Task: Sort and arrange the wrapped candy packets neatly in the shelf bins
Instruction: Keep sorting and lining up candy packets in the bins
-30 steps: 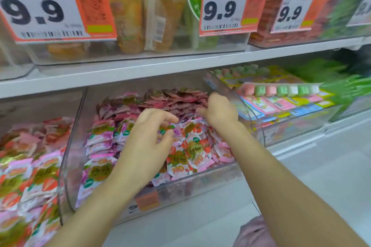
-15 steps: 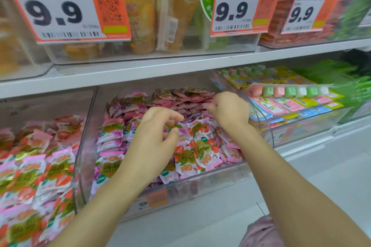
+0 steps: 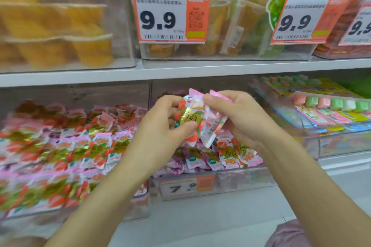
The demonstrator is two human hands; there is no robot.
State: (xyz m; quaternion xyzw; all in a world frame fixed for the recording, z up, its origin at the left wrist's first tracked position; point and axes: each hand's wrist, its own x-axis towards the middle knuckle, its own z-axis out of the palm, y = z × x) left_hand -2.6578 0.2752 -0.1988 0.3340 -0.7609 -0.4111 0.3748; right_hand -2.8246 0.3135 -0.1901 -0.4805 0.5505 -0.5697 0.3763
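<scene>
Both hands have been raised out of the middle bin since the earlier frames, and a small bunch of packets has been brought up with them. Nearest the camera, a pinkish sleeve (image 3: 287,234) is seen at the lower right edge.

The left hand (image 3: 160,126) is curled round the front of the held packets (image 3: 197,120), with its thumb pressed on the lower part of a gold-and-red wrapper. The right hand (image 3: 241,118) is closed on the same bunch from the other side, pinching it near the top, where pink wrapper ends are left sticking out.

The bunch is held in the air above the middle bin (image 3: 230,181), apart from the loose packets (image 3: 230,154) piled inside. A 7.9 label (image 3: 184,187) is fixed to that bin's front wall.

To the left, a neighbouring bin (image 3: 110,94) is filled with rows of strawberry-printed packets (image 3: 60,152), blurred here. To the right, a third bin (image 3: 341,144) is stocked with pink and green candy cubes (image 3: 331,104).

Behind these, a white shelf board (image 3: 180,70) is seen. Above it, clear bins of orange jelly cups (image 3: 60,36) are fronted by orange 9.9 price tags (image 3: 170,16).
</scene>
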